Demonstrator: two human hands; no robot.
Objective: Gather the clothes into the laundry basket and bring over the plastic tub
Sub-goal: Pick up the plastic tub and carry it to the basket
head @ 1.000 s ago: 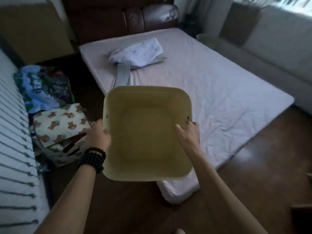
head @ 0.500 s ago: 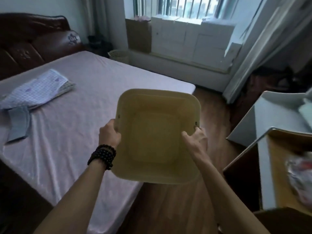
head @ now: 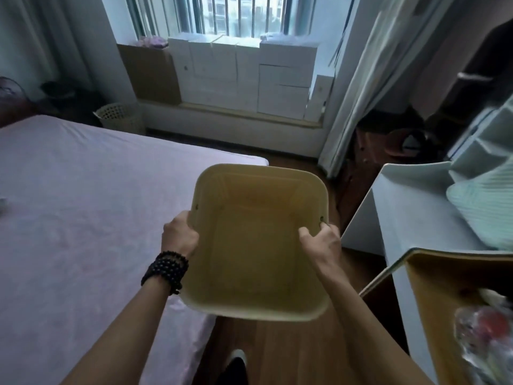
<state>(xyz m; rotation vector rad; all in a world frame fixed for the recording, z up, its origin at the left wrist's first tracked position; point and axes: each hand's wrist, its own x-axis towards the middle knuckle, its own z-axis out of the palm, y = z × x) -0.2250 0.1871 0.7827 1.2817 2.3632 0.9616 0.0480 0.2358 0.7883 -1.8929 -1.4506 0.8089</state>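
I hold an empty yellow plastic tub (head: 258, 245) in front of me, its opening facing me. My left hand (head: 179, 236), with a black bead bracelet on the wrist, grips the tub's left rim. My right hand (head: 322, 240) grips its right rim, thumb inside. The tub hangs over the foot corner of the bed (head: 83, 212) and the wooden floor (head: 291, 354). No clothes show on the bed here, apart from a small pale scrap at the far left edge.
A woven wastebasket (head: 120, 116) stands by the window, beyond the bed. White boxes (head: 249, 76) are stacked on the sill. A white desk (head: 410, 218) and a wooden tray (head: 444, 301) stand at right. Curtain (head: 358, 87) hangs at right.
The view has swung right, from the bed's head with folded clothes to the window and desk. The tub stays held in both hands.
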